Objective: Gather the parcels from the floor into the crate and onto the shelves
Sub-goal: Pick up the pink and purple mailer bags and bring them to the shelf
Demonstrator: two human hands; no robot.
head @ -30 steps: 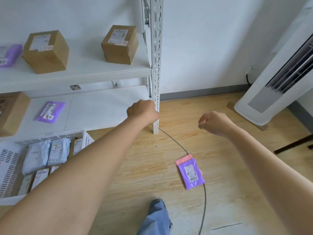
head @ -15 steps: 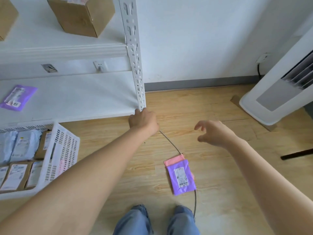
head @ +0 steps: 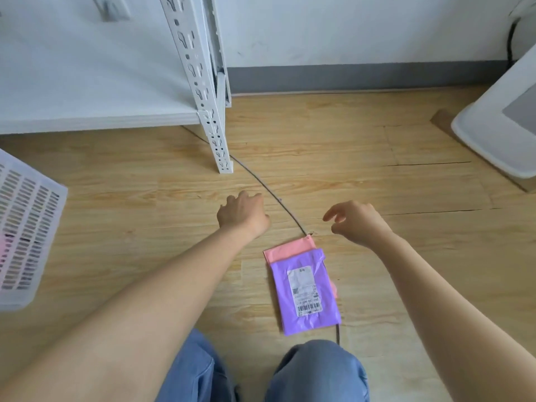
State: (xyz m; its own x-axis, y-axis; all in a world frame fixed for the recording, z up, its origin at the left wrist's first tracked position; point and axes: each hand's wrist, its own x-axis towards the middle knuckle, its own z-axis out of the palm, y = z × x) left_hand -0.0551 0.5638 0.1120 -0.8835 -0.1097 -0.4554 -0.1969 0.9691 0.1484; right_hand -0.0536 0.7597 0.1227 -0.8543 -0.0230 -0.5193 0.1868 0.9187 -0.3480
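A purple parcel (head: 304, 291) lay flat on the wooden floor (head: 362, 146), just in front of the person's knees, with a pink parcel (head: 288, 248) tucked under it and showing along the far edge and a sliver on the right. A thin dark cable (head: 262, 185) ran across the floor from the shelf post (head: 203, 82) and passed beneath the pair. The left hand (head: 242, 213) hovered beyond the parcels to the left, fingers loosely curled and holding nothing. The right hand (head: 355, 221) hovered beyond them to the right, fingers spread and relaxed, also holding nothing. The white crate (head: 29, 239) stood at the left edge, well apart from the parcels.

Both parcels looked like soft plastic mailers: light, floppy, probably slick, and thin enough to be awkward to lift from a flat floor. A pinch at the raised far edge, where the pink flap juts out, seemed the best hold, and might take both at once. The cable underneath could snag if they were dragged.
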